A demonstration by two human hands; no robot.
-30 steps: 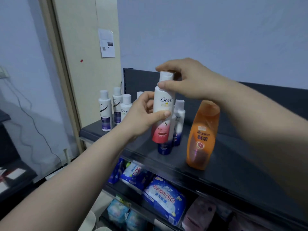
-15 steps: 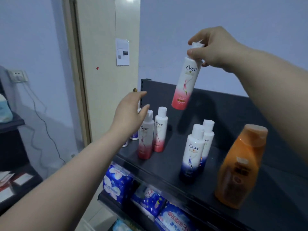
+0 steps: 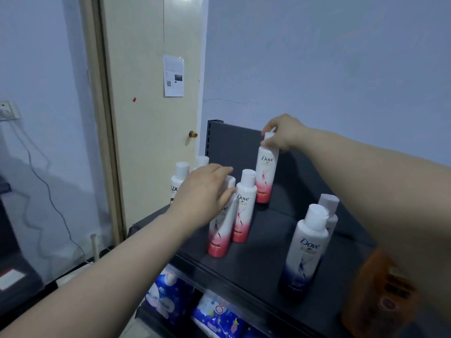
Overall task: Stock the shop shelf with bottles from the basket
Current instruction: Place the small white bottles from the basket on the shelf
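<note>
Lowered toward shelf (image 3: 268,252), pink Dove bottle (image 3: 265,176) pinched by right grip (image 3: 283,134); left grip (image 3: 202,191), fingers straight, perhaps touches front bottle (image 3: 219,235).

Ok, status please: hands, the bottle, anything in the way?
Right hand grips pink bottle by the cap, upright, low over the back of the shelf. Left hand open at front bottle cap. Middle bottle stands close in front of it.
</note>
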